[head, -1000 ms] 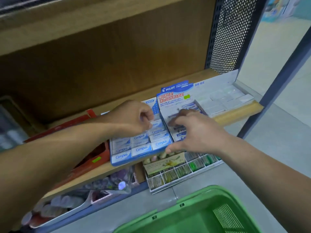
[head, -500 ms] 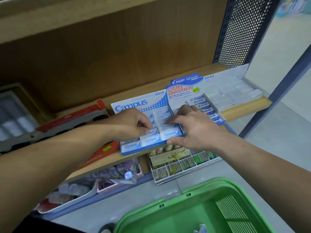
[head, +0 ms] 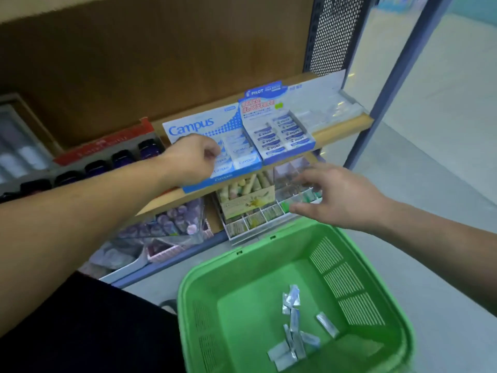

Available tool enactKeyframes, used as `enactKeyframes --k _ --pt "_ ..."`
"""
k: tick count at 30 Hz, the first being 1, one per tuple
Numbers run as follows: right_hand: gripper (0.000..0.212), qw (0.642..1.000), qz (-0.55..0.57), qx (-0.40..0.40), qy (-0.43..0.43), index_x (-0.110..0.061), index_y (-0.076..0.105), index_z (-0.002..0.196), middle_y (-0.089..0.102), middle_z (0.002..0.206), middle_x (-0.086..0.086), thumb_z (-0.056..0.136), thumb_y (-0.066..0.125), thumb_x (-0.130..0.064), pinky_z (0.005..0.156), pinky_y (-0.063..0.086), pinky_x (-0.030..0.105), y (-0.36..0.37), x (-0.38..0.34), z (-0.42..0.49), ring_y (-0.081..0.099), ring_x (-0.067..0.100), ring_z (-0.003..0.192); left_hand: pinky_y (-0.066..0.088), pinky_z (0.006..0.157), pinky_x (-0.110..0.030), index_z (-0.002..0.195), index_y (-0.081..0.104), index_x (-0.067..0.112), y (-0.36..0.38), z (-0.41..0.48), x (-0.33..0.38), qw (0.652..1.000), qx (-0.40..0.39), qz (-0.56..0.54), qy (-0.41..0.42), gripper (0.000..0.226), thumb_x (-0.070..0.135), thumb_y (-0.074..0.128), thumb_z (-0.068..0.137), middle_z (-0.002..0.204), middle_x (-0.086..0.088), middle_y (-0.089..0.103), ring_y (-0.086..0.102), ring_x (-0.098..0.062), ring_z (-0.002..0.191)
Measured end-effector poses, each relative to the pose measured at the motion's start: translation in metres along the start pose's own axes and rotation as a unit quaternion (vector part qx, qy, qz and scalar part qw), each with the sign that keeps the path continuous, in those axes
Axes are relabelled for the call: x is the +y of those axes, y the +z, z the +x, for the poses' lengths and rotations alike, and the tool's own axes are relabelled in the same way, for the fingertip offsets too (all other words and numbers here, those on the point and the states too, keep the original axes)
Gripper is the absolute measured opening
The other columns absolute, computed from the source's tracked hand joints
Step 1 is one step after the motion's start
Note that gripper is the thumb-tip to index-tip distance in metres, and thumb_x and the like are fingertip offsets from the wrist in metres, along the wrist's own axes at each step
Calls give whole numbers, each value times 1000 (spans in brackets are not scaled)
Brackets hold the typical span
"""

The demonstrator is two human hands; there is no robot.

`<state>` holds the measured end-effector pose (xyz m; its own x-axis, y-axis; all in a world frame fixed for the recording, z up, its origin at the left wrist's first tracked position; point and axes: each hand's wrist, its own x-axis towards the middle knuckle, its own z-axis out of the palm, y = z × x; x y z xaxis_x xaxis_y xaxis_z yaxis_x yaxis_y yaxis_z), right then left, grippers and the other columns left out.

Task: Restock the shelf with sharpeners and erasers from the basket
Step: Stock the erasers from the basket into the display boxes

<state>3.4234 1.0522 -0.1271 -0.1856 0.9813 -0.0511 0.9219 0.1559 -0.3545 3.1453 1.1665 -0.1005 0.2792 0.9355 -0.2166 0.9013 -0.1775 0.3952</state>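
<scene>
Leaving the shelf point(head: 341, 130), R hand point(head: 341, 200) dropped toward basket point(head: 185, 292) for more erasers point(head: 293, 335), fingers wide, empty; L hand point(head: 191, 157) curled, hold unclear.

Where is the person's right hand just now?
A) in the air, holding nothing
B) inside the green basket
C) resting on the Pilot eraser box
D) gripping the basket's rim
A: the right hand hangs open, fingers spread, over the far rim of the green basket, touching neither it nor the Pilot box.

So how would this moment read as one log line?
left hand: fingers curled over Campus eraser box, grip unclear | right hand: open, empty, below shelf edge | wrapped packets lie in green basket
</scene>
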Motion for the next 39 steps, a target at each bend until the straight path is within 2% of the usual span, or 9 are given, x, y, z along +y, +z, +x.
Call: enactKeyframes --k 6,8,11,13,17,23,28,34,39 --pt "56 991 11 -116 65 -34 64 125 61 105 -15 79 73 -64 90 53 34 30 9 -47 60 11 92 52 86 -28 113 74 16 19 -50 41 987 100 -25 125 23 14 61 95 103 1 74 68 -18 95" --pt "58 982 8 -174 77 -29 63 128 65 109 -9 81 73 -61 92 53 35 47 11 -57 61 15 95 48 77 -22 109 75 19 54 -74 60 982 28 -67 173 18 18 65 94 90 9 71 65 -11 81" --pt "59 954 -4 -284 97 -22 60 133 67 112 -1 86 72 -55 89 48 26 87 20 -76 62 19 103 49 81 -21 114 75 18 135 -97 69 962 -196 -41 188 21 21 70 94 103 4 74 66 -11 90" --pt "65 926 -10 -356 126 -18 55 141 64 129 5 89 70 -54 93 43 23 118 29 -89 60 22 116 54 91 -29 118 74 15 196 -106 58 942 -309 -32 129 25 20 70 94 113 -2 74 67 -17 100" --pt "73 888 -7 -419 192 -15 46 149 48 153 9 90 70 -50 109 43 32 174 53 -113 51 27 135 53 97 -35 128 67 8 293 -131 25 927 -373 -48 -12 36 18 67 94 127 -13 68 65 -28 111" --pt "79 852 1 -469 235 -9 44 144 53 146 14 83 79 -44 100 47 31 230 63 -120 56 29 128 50 85 -30 115 65 9 370 -172 -7 933 -330 -99 -100 43 36 77 84 115 -12 63 61 -27 103" --pt "81 847 35 -436 300 -2 45 135 58 132 15 74 88 -33 96 53 34 258 66 -112 61 29 119 41 72 -24 108 65 18 393 -175 -15 926 -286 -183 -167 39 26 85 76 102 0 62 59 -18 93" --pt "33 850 34 -465 246 -23 57 102 64 114 9 81 79 -36 92 52 33 272 62 -110 62 27 104 46 66 -26 83 69 19 407 -176 -14 925 -302 -177 -148 11 28 76 85 91 -6 74 60 -18 76" --pt "38 859 21 -464 216 -22 56 112 63 117 5 83 76 -37 90 49 32 281 56 -108 62 26 108 53 70 -27 85 72 16 404 -175 -11 917 -313 -188 -159 11 25 77 81 80 2 70 64 -17 74"
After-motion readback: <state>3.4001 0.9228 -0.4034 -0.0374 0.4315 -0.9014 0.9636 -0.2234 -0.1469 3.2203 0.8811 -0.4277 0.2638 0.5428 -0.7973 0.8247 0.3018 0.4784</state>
